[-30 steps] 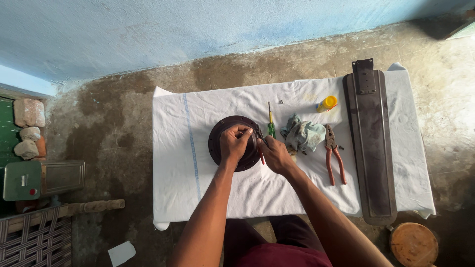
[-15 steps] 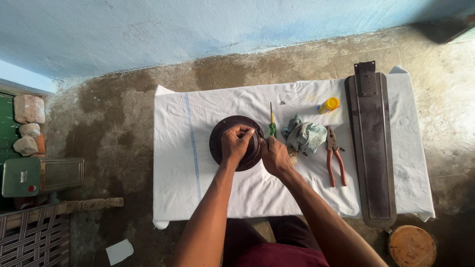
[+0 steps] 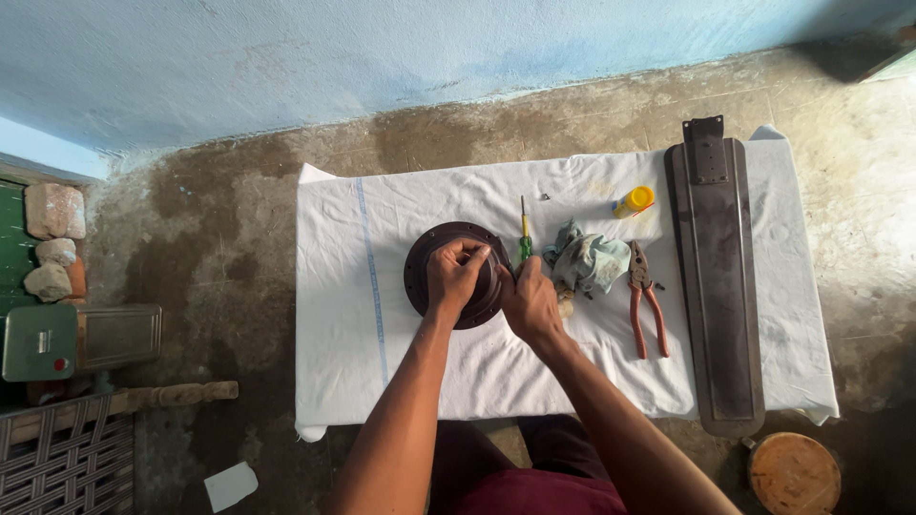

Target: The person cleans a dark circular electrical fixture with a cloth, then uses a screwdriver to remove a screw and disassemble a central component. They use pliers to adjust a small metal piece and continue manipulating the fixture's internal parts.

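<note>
A round, dark metal housing (image 3: 456,275) with a flanged rim lies flat near the middle of a white cloth (image 3: 382,324) spread over the surface. The left hand (image 3: 456,275) rests on top of it, fingers curled closed around its centre. The right hand (image 3: 528,301) grips the housing's right edge. Just beside it lie a green-handled screwdriver (image 3: 524,238), a crumpled greyish rag (image 3: 584,260), red-handled pliers (image 3: 643,298), a small yellow bottle (image 3: 634,201) and a long, flat, dark fan blade (image 3: 718,277).

Right hand (image 3: 530,303) drawn slightly nearer, off round housing (image 3: 429,250) — little else.
</note>
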